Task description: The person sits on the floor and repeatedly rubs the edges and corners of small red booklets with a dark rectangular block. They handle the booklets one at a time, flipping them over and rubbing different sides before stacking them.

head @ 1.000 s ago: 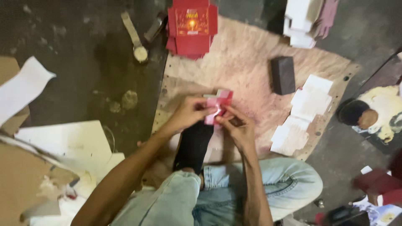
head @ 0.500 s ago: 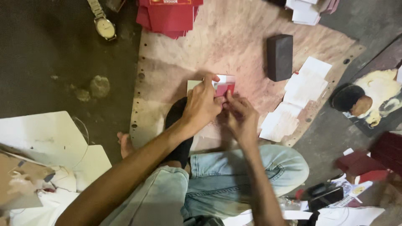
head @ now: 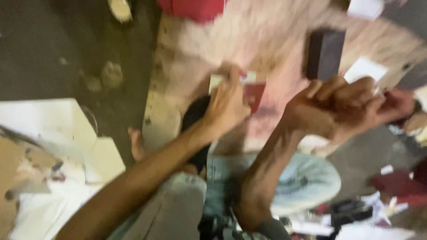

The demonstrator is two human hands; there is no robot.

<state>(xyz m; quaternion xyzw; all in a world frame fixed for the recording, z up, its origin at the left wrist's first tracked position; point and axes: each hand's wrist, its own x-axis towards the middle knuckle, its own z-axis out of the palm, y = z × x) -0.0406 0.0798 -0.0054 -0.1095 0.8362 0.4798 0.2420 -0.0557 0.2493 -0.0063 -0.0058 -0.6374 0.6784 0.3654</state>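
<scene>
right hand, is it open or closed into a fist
Closed: the right hand has its fingers curled under, raised beside the dark block. Holding anything? Cannot tell.

Bare arms, faded jeans

Both forearms are bare to the left hand (head: 227,104) and right hand (head: 342,106). The legs wear pale, washed-out blue jeans (head: 307,182); one bare foot (head: 137,144) shows beside them.

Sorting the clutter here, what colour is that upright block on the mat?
The block is dark grey to black, seen in the blurred head view.
</scene>
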